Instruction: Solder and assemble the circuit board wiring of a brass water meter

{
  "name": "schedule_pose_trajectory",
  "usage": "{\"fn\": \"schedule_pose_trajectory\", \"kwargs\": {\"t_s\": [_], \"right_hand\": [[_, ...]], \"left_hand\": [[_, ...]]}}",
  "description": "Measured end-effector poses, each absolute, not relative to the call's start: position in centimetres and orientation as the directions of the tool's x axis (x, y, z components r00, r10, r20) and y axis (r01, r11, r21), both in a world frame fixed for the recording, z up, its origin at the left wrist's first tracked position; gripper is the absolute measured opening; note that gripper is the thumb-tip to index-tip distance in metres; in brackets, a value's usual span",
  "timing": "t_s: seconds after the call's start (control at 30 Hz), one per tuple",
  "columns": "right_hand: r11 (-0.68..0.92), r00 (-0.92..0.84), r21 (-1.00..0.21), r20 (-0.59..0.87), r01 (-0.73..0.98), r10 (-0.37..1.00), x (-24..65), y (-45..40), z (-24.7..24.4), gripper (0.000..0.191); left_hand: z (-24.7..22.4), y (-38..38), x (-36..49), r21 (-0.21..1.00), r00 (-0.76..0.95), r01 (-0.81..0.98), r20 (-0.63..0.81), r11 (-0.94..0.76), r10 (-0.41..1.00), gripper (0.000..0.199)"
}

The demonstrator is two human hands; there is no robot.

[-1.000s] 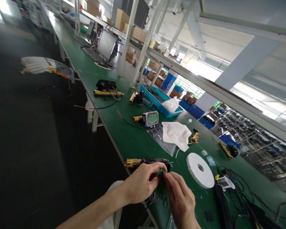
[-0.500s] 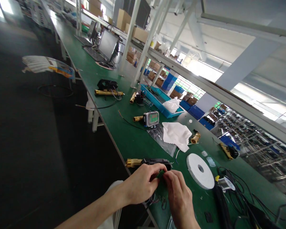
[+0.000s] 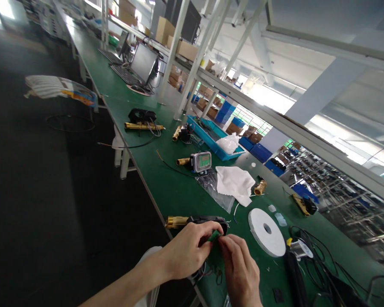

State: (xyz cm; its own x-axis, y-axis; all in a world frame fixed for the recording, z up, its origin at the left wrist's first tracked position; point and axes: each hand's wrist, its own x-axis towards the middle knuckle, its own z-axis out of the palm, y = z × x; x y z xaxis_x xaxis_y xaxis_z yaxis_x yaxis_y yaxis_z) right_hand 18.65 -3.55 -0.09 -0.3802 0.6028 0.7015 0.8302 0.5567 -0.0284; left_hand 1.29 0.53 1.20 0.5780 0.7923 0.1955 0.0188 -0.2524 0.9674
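My left hand (image 3: 187,251) pinches a small green board (image 3: 214,235) between thumb and fingers at the table's near edge. Its fingertips almost meet those of my right hand (image 3: 241,266), which are pressed together at the board's right end; whatever they hold is too small to make out. Just behind my hands lies a black housing (image 3: 208,219) with a brass pipe (image 3: 176,221) sticking out to the left. Thin wires (image 3: 203,270) hang below my left hand, partly hidden by it.
A white reel (image 3: 266,232), a solder spool (image 3: 301,249) and black cables are on the right. Beyond are a white cloth (image 3: 235,183), a meter with a display (image 3: 201,162), a blue tray (image 3: 211,140) and a laptop (image 3: 144,63). A stool (image 3: 60,87) stands left of the green table (image 3: 166,192).
The view has shifted slightly, so the table's objects appear a little further left. Both hands keep nearly the same pose around the green board.
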Motion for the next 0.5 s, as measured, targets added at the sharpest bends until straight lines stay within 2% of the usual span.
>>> {"fn": "schedule_pose_trajectory", "kwargs": {"t_s": [0.5], "right_hand": [[0.556,-0.437,0.037,0.662,0.830,0.609,19.08,-3.65,0.29,0.024]], "left_hand": [[1.65,0.51,1.27,0.970,0.581,-0.008,0.201,-0.241,0.789,0.028]]}}
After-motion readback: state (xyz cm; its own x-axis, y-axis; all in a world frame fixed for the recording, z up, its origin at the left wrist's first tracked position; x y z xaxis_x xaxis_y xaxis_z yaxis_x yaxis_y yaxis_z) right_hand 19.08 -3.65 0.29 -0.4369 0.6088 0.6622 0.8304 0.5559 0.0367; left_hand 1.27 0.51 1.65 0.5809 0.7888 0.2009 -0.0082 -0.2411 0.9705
